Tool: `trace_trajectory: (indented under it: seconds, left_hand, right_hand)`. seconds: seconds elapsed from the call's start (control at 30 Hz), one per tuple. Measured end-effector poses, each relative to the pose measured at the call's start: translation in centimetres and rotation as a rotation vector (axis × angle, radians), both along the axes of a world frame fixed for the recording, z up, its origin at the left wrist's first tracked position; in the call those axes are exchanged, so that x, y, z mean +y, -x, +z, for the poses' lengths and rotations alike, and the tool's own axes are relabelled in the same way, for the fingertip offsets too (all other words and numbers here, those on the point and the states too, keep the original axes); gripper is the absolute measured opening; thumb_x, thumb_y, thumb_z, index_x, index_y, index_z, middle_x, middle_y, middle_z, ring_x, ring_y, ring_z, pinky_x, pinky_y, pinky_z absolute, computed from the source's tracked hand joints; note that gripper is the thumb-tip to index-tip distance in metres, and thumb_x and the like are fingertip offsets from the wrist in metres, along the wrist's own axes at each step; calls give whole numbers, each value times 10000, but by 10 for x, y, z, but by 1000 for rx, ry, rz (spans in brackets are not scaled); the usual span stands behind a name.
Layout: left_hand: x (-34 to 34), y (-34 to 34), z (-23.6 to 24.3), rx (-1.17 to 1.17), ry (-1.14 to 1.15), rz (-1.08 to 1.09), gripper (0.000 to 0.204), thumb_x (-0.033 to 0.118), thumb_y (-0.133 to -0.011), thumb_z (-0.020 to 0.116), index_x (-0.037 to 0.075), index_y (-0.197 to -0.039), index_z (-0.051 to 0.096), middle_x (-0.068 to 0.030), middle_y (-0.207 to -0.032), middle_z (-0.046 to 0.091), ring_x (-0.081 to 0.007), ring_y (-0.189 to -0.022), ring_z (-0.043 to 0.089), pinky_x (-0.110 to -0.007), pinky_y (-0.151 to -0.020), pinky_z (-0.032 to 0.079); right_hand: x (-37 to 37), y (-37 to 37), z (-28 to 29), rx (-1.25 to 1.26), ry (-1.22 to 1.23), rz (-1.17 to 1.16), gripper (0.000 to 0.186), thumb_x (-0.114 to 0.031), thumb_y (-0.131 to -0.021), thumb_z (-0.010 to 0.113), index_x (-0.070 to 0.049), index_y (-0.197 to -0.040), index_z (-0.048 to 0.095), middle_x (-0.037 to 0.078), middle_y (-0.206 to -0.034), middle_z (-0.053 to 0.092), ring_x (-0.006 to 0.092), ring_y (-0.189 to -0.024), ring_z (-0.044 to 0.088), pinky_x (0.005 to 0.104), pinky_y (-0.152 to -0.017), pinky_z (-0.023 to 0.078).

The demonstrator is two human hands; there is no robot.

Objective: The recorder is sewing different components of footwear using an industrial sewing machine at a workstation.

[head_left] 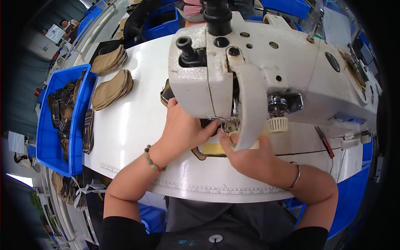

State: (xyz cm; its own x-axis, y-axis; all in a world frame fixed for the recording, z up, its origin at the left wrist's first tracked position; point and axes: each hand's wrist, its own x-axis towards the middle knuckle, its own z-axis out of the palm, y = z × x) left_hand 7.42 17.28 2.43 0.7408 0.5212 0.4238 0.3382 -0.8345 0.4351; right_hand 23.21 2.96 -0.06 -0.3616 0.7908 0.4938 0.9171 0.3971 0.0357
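Note:
A white sewing machine (196, 83) stands over the table in front of me, its presser foot (230, 125) low between my hands. My left hand (183, 129) is at the left of the foot, thumb and fingers closed on a dark-edged fabric piece (199, 154); some fingertips are hidden behind the machine head. From the right, my right hand (254, 160) pinches the same work close to the foot, partly covered by the machine's pale curved guard (252, 104). A dark olive edge (166, 95) shows beyond my left hand; I cannot tell if it belongs to that piece.
Two stacks of brown fabric pieces (112, 89) lie at the table's left. Beside them a blue bin (75, 154) holds plaid fabric parts. Red-handled snips (326, 143) lie at the right. A printed ruler (216, 191) runs along the near edge. People sit farther off.

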Motion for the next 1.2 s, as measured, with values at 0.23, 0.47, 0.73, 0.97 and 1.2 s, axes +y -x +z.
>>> trace_trajectory:
  seconds: [0.23,0.47,0.73,0.97,1.2]
  left_hand:
    - [1,-2,12,80,94,-34,221,213,-727,795,179,-943,760,-30,-762,676,-245,-798,607,-388,-781,354]
    - [-7,-4,17,107,82,13,226,168,-737,754,187,-963,753,-34,-834,686,-254,-870,599,-411,-788,366]
    - [6,-5,22,133,199,-47,224,173,-751,744,171,-975,745,-73,-894,706,-289,-863,643,-412,-761,417]
    - [8,-6,29,79,155,-85,251,191,-725,768,141,-970,750,-107,-855,715,-327,-761,678,-410,-675,535]
    - [8,-7,24,45,214,-78,236,174,-717,763,122,-946,753,-111,-850,717,-326,-745,677,-406,-674,536]
  right_hand:
    - [-1,3,3,58,89,-33,323,-66,-738,649,-2,-1056,652,117,-732,662,247,-577,654,379,-488,512]
    - [2,3,-6,241,100,-71,294,-68,-746,644,-2,-1032,656,86,-690,642,234,-552,638,367,-470,501]
    - [-5,8,5,5,25,-34,261,-78,-696,661,14,-940,666,51,-579,562,162,-399,524,336,-377,417]
    - [0,6,11,-19,2,-7,373,-85,-707,651,40,-1058,673,56,-610,590,162,-425,548,314,-391,417]
    - [-6,5,-3,-93,77,-69,395,-145,-741,676,26,-1097,689,25,-630,490,185,-568,539,347,-455,425]
